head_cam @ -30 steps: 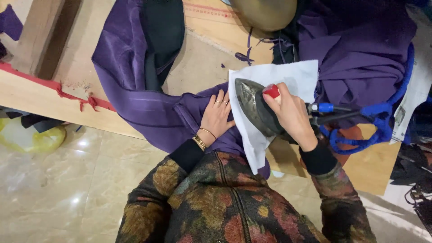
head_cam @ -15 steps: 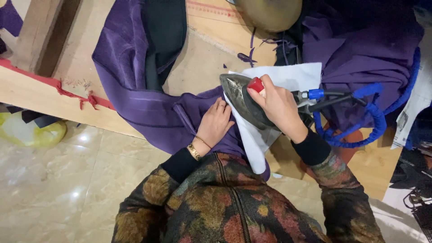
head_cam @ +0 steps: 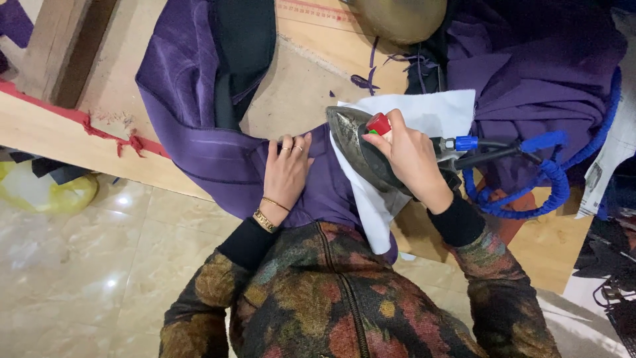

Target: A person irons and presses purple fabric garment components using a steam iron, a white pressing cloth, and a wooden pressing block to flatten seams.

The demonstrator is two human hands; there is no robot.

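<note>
My right hand grips the handle of a grey steam iron with a red button, tilted up over a white pressing cloth. The cloth lies on purple fabric spread over a wooden table. My left hand rests flat on the purple fabric just left of the iron, fingers together, with rings and gold bracelets on it. A blue coiled hose and black cable run from the back of the iron to the right.
A dark lining lies on the purple fabric at the top. More purple cloth is heaped at the upper right. A brass-coloured round object sits at the top edge. A yellow bag lies on the tiled floor at the left.
My right hand has shifted the iron slightly up and to the left across the white cloth. My left hand has stayed on the purple fabric.
</note>
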